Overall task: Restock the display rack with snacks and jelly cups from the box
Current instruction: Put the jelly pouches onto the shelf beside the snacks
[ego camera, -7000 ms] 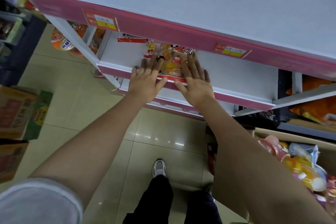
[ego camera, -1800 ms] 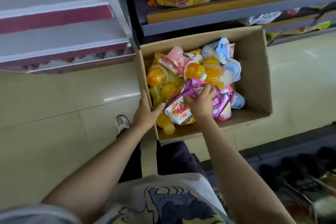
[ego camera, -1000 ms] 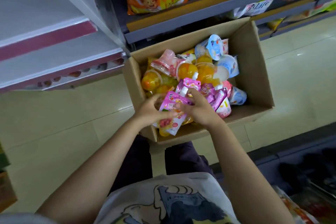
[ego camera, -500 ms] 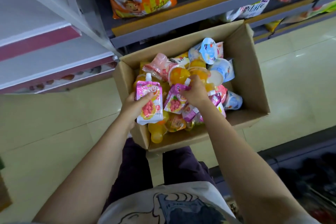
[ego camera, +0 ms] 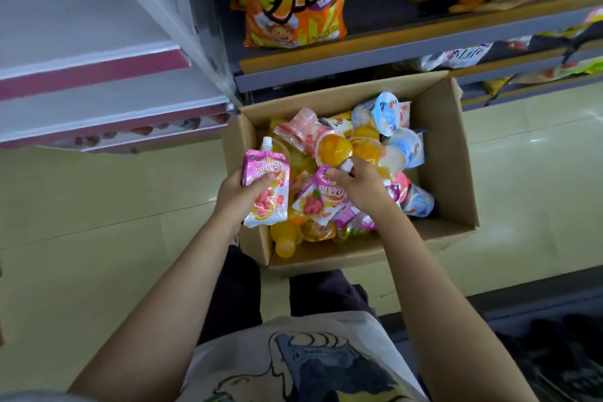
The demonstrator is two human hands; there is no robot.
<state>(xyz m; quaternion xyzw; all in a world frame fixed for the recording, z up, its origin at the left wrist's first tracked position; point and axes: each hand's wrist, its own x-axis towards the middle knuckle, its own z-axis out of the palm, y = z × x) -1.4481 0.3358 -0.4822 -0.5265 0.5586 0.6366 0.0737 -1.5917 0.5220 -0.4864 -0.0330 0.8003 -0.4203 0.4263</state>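
Your left hand point(ego camera: 239, 194) grips a pink spouted jelly pouch point(ego camera: 267, 189), thumb across its face, held upright right over the box's left wall. Your right hand point(ego camera: 362, 188) is down in the heap, fingers pinching the white cap end of a second pink pouch point(ego camera: 318, 197) that lies tilted among the cups. The cardboard box point(ego camera: 450, 173) sits open on the tiled floor point(ego camera: 98, 206), flaps folded out, its far edge tight against the base of the grey shelf point(ego camera: 359, 52). Inside it, orange jelly cups point(ego camera: 334, 148) and blue-lidded cups point(ego camera: 388, 112) pile high toward the back, leaving bare cardboard along the right wall and near edge. The white and pink display rack point(ego camera: 98, 81) juts out at your left, its lowest shelf lip just beside the box's far left corner. Open floor lies wide to the left of the box. An orange snack bag point(ego camera: 293, 0) stands on the grey shelf above.
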